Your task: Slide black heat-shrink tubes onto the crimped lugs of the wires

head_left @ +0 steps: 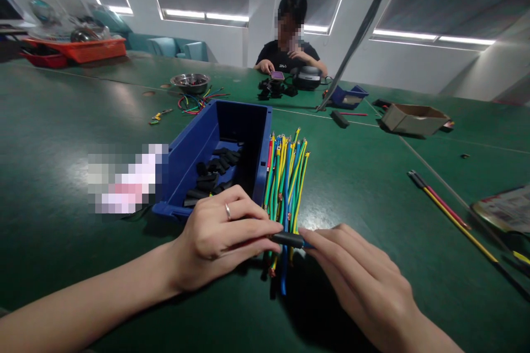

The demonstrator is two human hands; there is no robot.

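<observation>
My left hand (226, 231) pinches one end of a short black sleeve (287, 239), a ring on one finger. At the sleeve's other end, my right hand (364, 270) is closed around a blue wire (307, 244), of which only a sliver shows. Whether the wire goes inside the sleeve cannot be made out. Beneath both hands lies a bundle of cut wires (285, 176), green, yellow, blue and red, some with bare copper ends. Left of the bundle stands a blue bin (176, 162) holding several black sleeves (207, 182), partly covered by my left hand.
Two long wires (451, 212) lie at right, near a plastic bag (505, 207). Farther back are a cardboard box (414, 118), a small blue bin (348, 97), a slanting metal pole (360, 33) and a metal bowl (190, 83). A person (290, 55) sits across the green table (74, 138).
</observation>
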